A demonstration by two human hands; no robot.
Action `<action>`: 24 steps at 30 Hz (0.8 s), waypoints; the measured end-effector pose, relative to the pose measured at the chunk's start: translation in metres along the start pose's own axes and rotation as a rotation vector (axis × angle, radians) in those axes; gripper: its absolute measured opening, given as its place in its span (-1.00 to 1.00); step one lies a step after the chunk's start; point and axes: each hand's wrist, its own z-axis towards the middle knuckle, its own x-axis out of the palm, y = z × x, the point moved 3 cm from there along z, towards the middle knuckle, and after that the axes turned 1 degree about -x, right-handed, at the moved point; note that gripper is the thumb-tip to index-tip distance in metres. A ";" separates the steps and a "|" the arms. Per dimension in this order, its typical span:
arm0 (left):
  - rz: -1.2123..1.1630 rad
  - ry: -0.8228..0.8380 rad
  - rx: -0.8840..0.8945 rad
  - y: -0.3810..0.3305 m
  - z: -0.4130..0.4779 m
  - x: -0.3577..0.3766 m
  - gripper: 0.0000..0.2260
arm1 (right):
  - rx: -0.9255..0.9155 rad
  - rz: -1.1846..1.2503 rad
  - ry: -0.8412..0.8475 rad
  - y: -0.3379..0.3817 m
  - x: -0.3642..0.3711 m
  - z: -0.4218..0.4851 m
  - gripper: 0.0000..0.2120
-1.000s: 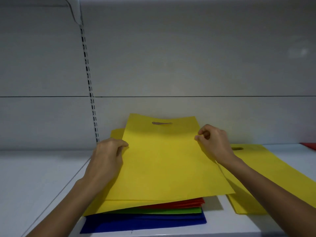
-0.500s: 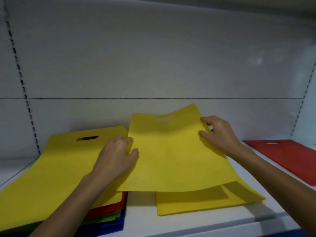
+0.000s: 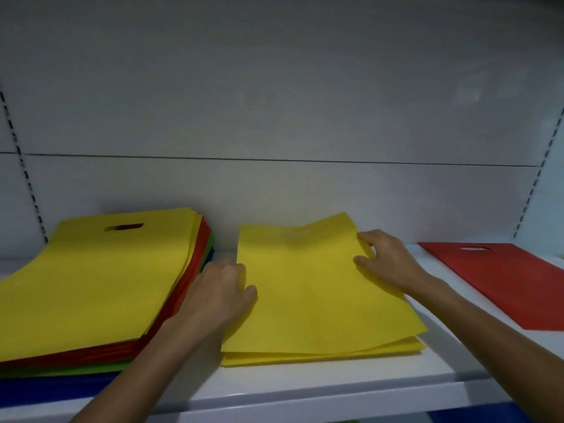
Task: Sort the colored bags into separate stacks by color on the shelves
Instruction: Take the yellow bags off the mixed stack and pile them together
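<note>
While both hands hold it by its side edges, the top yellow bag (image 3: 311, 294) lies on the yellow stack (image 3: 320, 357) in the middle of the shelf (image 3: 305, 389), its handle cut-out at the far end and its far right corner lifted a little. The near edges of the bags beneath show as a thin layered band along the front.

The left hand (image 3: 221, 297) grips the bag's left edge, with the thumb on top and the fingers curled at the edge. The right hand (image 3: 387, 264) pinches the right edge near the far corner, fingertips resting on the yellow surface.

Just beside the left hand sits the mixed stack (image 3: 91, 279), with a yellow bag on top and red, green and blue layers showing below it. Apart to the right, a red bag (image 3: 512, 282) lies flat on the same shelf. Behind everything stands the pale back panel (image 3: 274, 102), flanked by slotted uprights (image 3: 27, 184).
</note>
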 end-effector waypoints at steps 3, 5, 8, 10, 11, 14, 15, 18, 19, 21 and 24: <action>0.005 0.018 -0.022 0.000 -0.005 0.009 -0.73 | 0.031 0.038 0.047 -0.006 0.013 -0.004 -0.50; 0.012 0.047 -0.034 0.000 -0.008 0.016 -0.76 | 0.054 0.039 0.079 -0.010 0.020 -0.008 -0.55; 0.037 0.091 -0.041 0.002 -0.011 0.025 -0.75 | 0.113 0.034 0.123 -0.015 0.029 -0.012 -0.64; 0.039 0.113 -0.054 0.004 -0.012 0.029 -0.75 | 0.133 0.034 0.144 -0.016 0.032 -0.013 -0.64; 0.037 0.125 -0.058 0.005 -0.012 0.031 -0.76 | 0.134 0.032 0.151 -0.017 0.034 -0.013 -0.64; 0.006 0.154 -0.063 0.003 -0.013 0.033 -0.77 | 0.142 0.026 0.167 -0.022 0.037 -0.012 -0.65; -0.007 0.158 -0.065 0.001 -0.014 0.033 -0.77 | 0.148 0.028 0.168 -0.024 0.038 -0.012 -0.66; -0.015 0.183 -0.090 0.000 -0.014 0.033 -0.78 | 0.167 0.041 0.191 -0.028 0.039 -0.015 -0.66; -0.007 0.191 -0.090 0.000 -0.015 0.033 -0.77 | 0.162 0.041 0.193 -0.028 0.040 -0.015 -0.65; 0.008 0.187 -0.077 0.000 -0.014 0.031 -0.72 | 0.158 0.064 0.162 -0.028 0.037 -0.015 -0.62; -0.037 0.119 -0.041 0.000 -0.008 0.016 -0.60 | 0.116 0.078 0.063 -0.019 0.025 -0.010 -0.62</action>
